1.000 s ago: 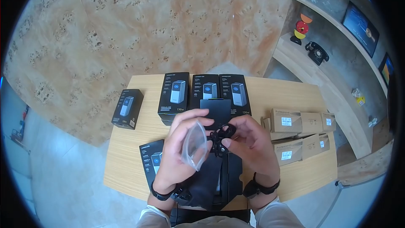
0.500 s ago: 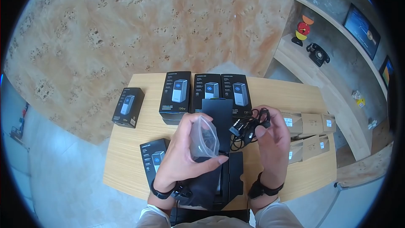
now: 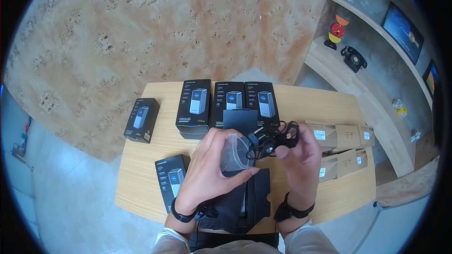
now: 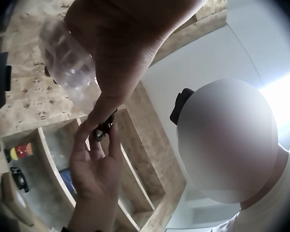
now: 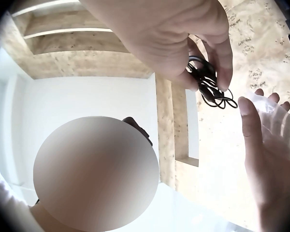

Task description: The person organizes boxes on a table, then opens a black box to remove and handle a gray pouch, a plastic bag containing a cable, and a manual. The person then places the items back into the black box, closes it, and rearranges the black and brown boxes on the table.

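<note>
A clear plastic bag (image 3: pixel 231 154) with a wide mouth is gripped by the left hand (image 3: pixel 203 169), thumb along its lower edge. The right hand (image 3: pixel 303 160) pinches a coiled black cable (image 3: pixel 275 141), with a plug at its left end, right at the bag's mouth. The right wrist view shows the cable (image 5: pixel 208 82) hanging from the fingertips of the right hand (image 5: pixel 183 38), a little apart from the bag (image 5: pixel 275 121). Beneath the hands stands an opened black box (image 3: pixel 262 197), its flap (image 3: pixel 240 119) upright.
Black printed boxes (image 3: pixel 194 103) stand in a row at the table's back. One box (image 3: pixel 141 120) is at the far left and another (image 3: pixel 172 178) lies beside the left forearm. Brown cartons (image 3: pixel 346 136) are stacked at the right. A dark cloth-like item (image 3: pixel 221 209) lies near the front edge.
The right hand moved right with the cable, away from the left hand, then came back left to the bag's mouth. The left hand shifted right and turned the bag's mouth toward the cable.
</note>
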Demonstrator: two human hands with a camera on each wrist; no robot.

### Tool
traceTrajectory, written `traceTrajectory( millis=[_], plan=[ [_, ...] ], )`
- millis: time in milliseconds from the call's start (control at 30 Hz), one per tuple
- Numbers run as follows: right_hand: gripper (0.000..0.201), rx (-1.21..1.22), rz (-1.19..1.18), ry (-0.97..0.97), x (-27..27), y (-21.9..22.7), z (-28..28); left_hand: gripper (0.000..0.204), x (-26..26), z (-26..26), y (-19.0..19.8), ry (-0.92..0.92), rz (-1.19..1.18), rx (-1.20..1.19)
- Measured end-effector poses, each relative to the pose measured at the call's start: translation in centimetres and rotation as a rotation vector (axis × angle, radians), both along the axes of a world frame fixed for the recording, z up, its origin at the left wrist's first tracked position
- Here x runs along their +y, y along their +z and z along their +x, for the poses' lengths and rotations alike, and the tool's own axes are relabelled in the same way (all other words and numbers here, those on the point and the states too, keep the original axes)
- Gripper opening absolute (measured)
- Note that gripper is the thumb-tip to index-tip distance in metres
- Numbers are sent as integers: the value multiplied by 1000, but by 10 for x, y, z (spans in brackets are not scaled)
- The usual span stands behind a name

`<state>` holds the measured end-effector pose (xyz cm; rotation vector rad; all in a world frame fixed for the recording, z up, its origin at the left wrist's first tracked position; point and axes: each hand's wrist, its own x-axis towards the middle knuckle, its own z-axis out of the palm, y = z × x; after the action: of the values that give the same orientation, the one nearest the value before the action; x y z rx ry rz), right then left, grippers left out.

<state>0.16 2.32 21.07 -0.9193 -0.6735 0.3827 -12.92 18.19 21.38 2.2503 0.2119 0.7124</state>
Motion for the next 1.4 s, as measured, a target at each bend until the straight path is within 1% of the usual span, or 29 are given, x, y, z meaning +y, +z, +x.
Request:
traceTrajectory(
  millis=[67, 133, 267, 333, 467, 533, 567, 633, 667, 733, 767, 967, 1067, 1133, 1167, 1233, 1267, 1333, 1400],
  plan=[
    [41, 8, -5, 35, 3, 0, -2, 73, -2, 0, 0, 18, -3, 4],
    [42, -23, -83, 105, 4, 0, -3, 72, -3, 1, -2, 50, -16, -11],
    [42, 22, -155, 126, 5, 1, -5, 70, -3, 2, -3, 84, 37, -32],
    [41, -238, -239, 12, 7, -4, -3, 67, -4, 2, -2, 137, 95, -1],
    [39, -255, -294, 7, 10, -3, -3, 64, -3, 1, -3, 116, 69, -2],
    [38, -222, -367, 4, 10, 2, -6, 63, -3, 0, -3, 84, 69, 29],
    [38, -222, -368, 5, 11, 4, -7, 63, -3, 1, -3, 85, 68, 28],
    [38, -242, -390, -62, 12, 6, -10, 62, -4, 1, -4, 106, 98, 19],
    [38, -242, -390, -63, 11, 5, -10, 62, -4, 1, -4, 106, 99, 19],
    [37, -321, -443, -73, 11, 1, -8, 61, -4, 1, -4, 99, 109, 23],
    [37, -320, -443, -74, 11, 0, -7, 61, -4, 2, -4, 99, 109, 24],
    [32, -437, -440, -109, 15, 0, -4, 59, -5, 2, -6, 43, -24, 63],
    [31, -495, -467, -109, 16, -1, -4, 60, -3, 3, -9, -8, 25, 30],
    [31, -492, -453, -92, 16, -4, -5, 69, -4, 3, -7, -29, -10, 26],
    [31, -492, -454, -91, 16, -4, -5, 69, -4, 2, -6, -29, -11, 27],
    [33, -470, -481, -64, 16, -3, -5, 80, -4, 1, -6, -20, -39, 52],
    [33, -470, -481, -63, 16, -3, -6, 80, -4, 1, -7, -19, -39, 52],
    [31, -479, -490, -45, 15, 0, -6, 88, -2, 2, -10, -36, -52, 52],
    [30, -486, -495, -28, 14, 2, -6, 89, -3, 3, -11, -41, -71, 42]
  ],
)
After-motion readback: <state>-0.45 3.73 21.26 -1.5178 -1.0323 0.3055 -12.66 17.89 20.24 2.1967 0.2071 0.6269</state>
